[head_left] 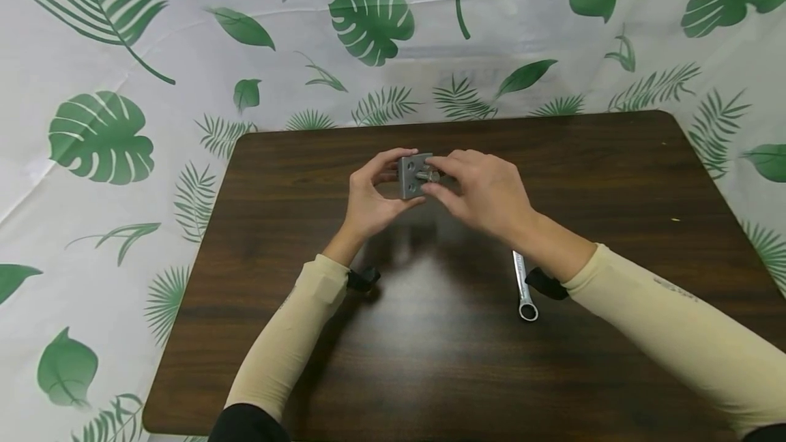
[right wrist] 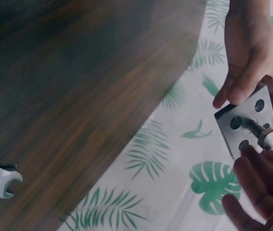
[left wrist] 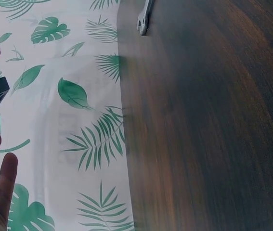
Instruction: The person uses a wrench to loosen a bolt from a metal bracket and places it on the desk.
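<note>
My left hand (head_left: 371, 200) grips a small grey metal plate (head_left: 405, 186) by its upper and lower edges, above the table. Several round holes (right wrist: 236, 123) pierce the plate. A hex bolt (right wrist: 255, 127) passes through its middle, its head standing off the face; the threaded end shows in the left wrist view. Curled about the bolt head are the thumb and forefinger of my right hand (head_left: 485, 189); how firmly they press is unclear. A combination wrench (head_left: 523, 288) lies on the table below the right wrist, partly hidden by that forearm.
The dark wood table (head_left: 430, 374) spans the space beneath both hands. Behind it hangs a white leaf-printed cloth (head_left: 276, 87). A tiny yellowish speck (head_left: 675, 219) lies at the table's right side.
</note>
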### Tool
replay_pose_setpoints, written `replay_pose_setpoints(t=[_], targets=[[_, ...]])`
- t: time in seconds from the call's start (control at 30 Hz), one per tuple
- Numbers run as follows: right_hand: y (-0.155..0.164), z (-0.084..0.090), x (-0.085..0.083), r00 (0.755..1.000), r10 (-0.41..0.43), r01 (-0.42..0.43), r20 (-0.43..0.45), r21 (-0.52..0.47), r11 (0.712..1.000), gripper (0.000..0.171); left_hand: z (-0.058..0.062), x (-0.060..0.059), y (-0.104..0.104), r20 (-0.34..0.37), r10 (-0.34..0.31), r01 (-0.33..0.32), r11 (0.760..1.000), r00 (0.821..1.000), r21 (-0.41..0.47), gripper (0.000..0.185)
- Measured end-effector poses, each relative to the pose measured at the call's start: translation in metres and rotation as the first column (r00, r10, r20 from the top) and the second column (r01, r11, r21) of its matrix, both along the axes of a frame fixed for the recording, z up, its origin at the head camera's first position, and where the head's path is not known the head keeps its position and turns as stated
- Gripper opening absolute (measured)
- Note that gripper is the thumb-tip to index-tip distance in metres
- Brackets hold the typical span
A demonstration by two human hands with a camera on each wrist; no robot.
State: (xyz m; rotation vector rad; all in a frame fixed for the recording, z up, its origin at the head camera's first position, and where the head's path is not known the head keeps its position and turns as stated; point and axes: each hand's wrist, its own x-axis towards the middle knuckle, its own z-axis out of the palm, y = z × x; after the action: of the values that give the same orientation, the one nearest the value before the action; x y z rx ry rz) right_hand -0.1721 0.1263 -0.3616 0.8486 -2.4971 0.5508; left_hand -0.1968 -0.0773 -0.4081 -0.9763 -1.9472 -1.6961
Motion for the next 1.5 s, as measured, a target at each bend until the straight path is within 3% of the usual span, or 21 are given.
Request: replay_pose_setpoints(t=[0.17, 0.27, 0.4, 0.6, 0.7, 0.8, 0.9, 1.03, 1.1, 1.17, 1.27, 1.33, 1.5], targets=[[-0.0021, 0.0015, 0.0012, 0.996, -0.081, 0.081, 0.047, 0.000, 0.997, 0.033, 0.0010, -0.0004, -0.0005, -0.003, -0.008, 0.008, 1.000, 1.000, 0.002, 0.065], [-0.0024, 0.0024, 0.0009, 0.999, -0.032, 0.031, 0.027, 0.030, 0.999, 0.026, 0.0015, -0.0005, -0.0010, -0.004, -0.005, 0.005, 1.000, 1.000, 0.001, 0.065], [-0.0027, 0.0018, 0.0007, 1.000, 0.009, -0.008, -0.029, 0.036, 0.999, 0.033, 0.0011, -0.0005, -0.0023, -0.007, 0.000, 0.000, 1.000, 1.000, 0.003, 0.065], [-0.0044, 0.0023, 0.0020, 0.993, -0.086, 0.086, 0.076, 0.006, 0.996, 0.035, 0.0012, 0.0000, -0.0028, -0.009, 0.008, -0.008, 1.000, 1.000, -0.001, 0.065], [-0.0043, 0.0029, 0.0011, 0.998, -0.037, 0.035, 0.060, 0.031, 0.999, 0.026, 0.0014, 0.0004, -0.0027, -0.006, 0.002, -0.002, 1.000, 1.000, 0.000, 0.065], [-0.0037, 0.0028, 0.0011, 1.000, 0.011, -0.011, -0.005, 0.042, 0.999, 0.031, 0.0016, 0.0006, -0.0028, -0.002, -0.006, 0.006, 1.000, 1.000, 0.005, 0.065], [-0.0035, 0.0032, 0.0029, 0.999, -0.040, 0.040, -0.013, 0.022, 0.999, 0.033, 0.0020, 0.0010, -0.0028, -0.002, -0.007, 0.007, 1.000, 1.000, 0.004, 0.065], [-0.0038, 0.0044, 0.0052, 0.988, -0.130, 0.129, 0.079, 0.012, 0.992, 0.036, 0.0026, 0.0017, -0.0022, -0.003, 0.003, -0.003, 1.000, 1.000, -0.004, 0.066], [-0.0038, 0.0049, 0.0056, 0.988, -0.122, 0.120, 0.100, 0.018, 0.993, 0.032, 0.0023, 0.0015, -0.0018, -0.003, 0.004, -0.004, 1.000, 1.000, -0.008, 0.066], [-0.0031, 0.0044, 0.0053, 0.995, -0.075, 0.074, 0.065, 0.022, 0.997, 0.025, 0.0019, 0.0011, -0.0015, -0.001, 0.007, -0.007, 1.000, 1.000, -0.009, 0.066], [-0.0018, 0.0029, 0.0052, 1.000, -0.022, 0.022, -0.006, 0.012, 1.000, 0.035, 0.0024, 0.0009, -0.0013, -0.004, 0.002, -0.002, 1.000, 1.000, -0.004, 0.065], [-0.0016, 0.0022, 0.0051, 0.999, -0.030, 0.030, -0.017, -0.001, 1.000, 0.035, 0.0035, 0.0014, -0.0013, -0.007, 0.002, -0.003, 1.000, 1.000, -0.002, 0.065], [-0.0020, 0.0034, 0.0059, 0.990, -0.116, 0.117, 0.082, -0.002, 0.993, 0.034, 0.0043, 0.0016, -0.0008, -0.010, -0.009, 0.009, 1.000, 1.000, 0.000, 0.065]])
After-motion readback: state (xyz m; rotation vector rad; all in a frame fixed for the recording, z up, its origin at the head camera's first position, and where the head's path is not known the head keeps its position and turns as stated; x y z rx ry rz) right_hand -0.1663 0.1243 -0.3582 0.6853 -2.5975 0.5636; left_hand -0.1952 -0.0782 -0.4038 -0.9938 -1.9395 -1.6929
